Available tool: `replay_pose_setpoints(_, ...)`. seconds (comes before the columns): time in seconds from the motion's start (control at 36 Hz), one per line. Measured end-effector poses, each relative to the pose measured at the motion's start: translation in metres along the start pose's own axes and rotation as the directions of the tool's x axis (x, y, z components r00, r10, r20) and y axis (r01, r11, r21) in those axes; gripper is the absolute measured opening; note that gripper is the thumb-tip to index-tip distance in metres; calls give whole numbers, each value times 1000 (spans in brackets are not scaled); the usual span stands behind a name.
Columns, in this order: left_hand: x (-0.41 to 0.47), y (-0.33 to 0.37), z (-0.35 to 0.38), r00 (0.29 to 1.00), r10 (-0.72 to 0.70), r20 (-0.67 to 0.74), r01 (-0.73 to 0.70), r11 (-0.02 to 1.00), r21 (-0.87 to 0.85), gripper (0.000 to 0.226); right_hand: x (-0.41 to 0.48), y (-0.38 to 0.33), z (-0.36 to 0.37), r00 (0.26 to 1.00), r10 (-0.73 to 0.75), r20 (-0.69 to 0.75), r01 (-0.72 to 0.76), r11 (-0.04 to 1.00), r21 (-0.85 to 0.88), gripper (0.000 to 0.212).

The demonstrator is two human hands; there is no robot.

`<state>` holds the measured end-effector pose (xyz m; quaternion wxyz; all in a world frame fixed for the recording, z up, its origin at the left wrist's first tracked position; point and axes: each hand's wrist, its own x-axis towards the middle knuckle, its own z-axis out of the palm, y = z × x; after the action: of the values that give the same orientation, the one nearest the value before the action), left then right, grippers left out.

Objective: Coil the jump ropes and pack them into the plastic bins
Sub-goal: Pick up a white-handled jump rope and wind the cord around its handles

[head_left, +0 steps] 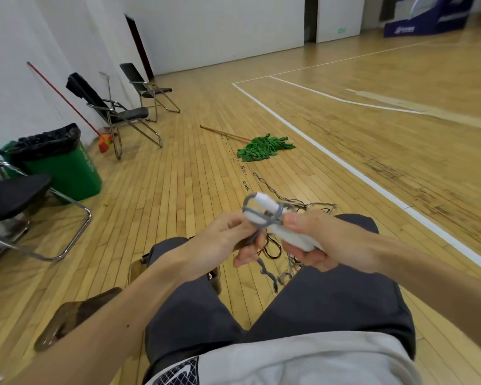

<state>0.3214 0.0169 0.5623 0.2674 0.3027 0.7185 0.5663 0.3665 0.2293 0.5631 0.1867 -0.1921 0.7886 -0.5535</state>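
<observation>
I sit with both hands above my knees. My right hand (322, 240) grips the two white jump rope handles (264, 209), held side by side and pointing up to the left. Grey rope (249, 208) is looped around the handles' upper ends. My left hand (228, 240) pinches that grey rope just below the loops. The rope's loose tail (270, 276) hangs between my knees. More thin rope (278, 194) lies tangled on the wooden floor just beyond my hands. No plastic bin is in view.
A green mop (264, 148) with a wooden stick lies on the floor ahead. A green waste bin (59, 162) with a black liner stands at the left, between folding chairs (117, 112). A white court line (345, 162) runs along the right.
</observation>
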Motion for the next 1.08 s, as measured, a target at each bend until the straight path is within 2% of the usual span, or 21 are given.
replay_pose_setpoints(0.17, 1, -10, -6, 997, -5, -75, 21, 978, 210, 52, 3, -4, -16, 987, 6, -160, -4, 1000, 13, 64)
replay_pose_setpoints(0.25, 0, -13, -6, 994, -28, -106, 56, 960, 275, 51, 5, -4, -23, 970, 15, -243, -9, 1000, 27, 75)
replay_pose_setpoints(0.33, -2, -15, -7, 987, -26, -156, 85, 920, 383, 48, 9, -1, -29, 942, 47, -332, -39, 999, 30, 71)
replay_pose_setpoints(0.42, -6, -12, -8, 980, 55, -194, 80, 775, 627, 40, 15, 9, -32, 915, 104, -390, -106, 994, 15, 67)
replay_pose_setpoints(0.53, -13, 2, -4, 971, 137, -196, 100, 509, 855, 26, 23, 25, -30, 886, 173, -431, -197, 980, -12, 64)
replay_pose_setpoints(0.64, -17, 15, -2, 969, 242, -48, 3, 185, 983, 32, 29, 29, -24, 876, 181, -447, -230, 971, -59, 66)
replay_pose_setpoints(0.69, -18, 23, -2, 957, 290, 30, -64, 108, 992, 40, 31, 28, -21, 877, 170, -449, -234, 968, -92, 67)
replay_pose_setpoints(0.81, -18, 41, -8, 957, 254, 143, -152, 16, 988, 49, 34, 25, -13, 888, 150, -435, -255, 948, -193, 69)
replay_pose_setpoints(0.89, -17, 57, -15, 928, 276, 251, -247, -48, 968, 34, 35, 21, -6, 916, 139, -376, -245, 936, -252, 74)
replay_pose_setpoints(0.94, -15, 61, -22, 904, 319, 284, -283, -51, 958, 29, 34, 15, -1, 939, 131, -318, -225, 933, -281, 73)
replay_pose_setpoints(1.0, -12, 69, -27, 895, 330, 299, -302, -41, 952, 37, 32, 9, 4, 954, 137, -265, -216, 931, -294, 69)
replay_pose_setpoints(1.08, -10, 82, -33, 893, 351, 281, -318, 50, 947, 47, 28, 0, 11, 966, 156, -206, -219, 920, -327, 71)
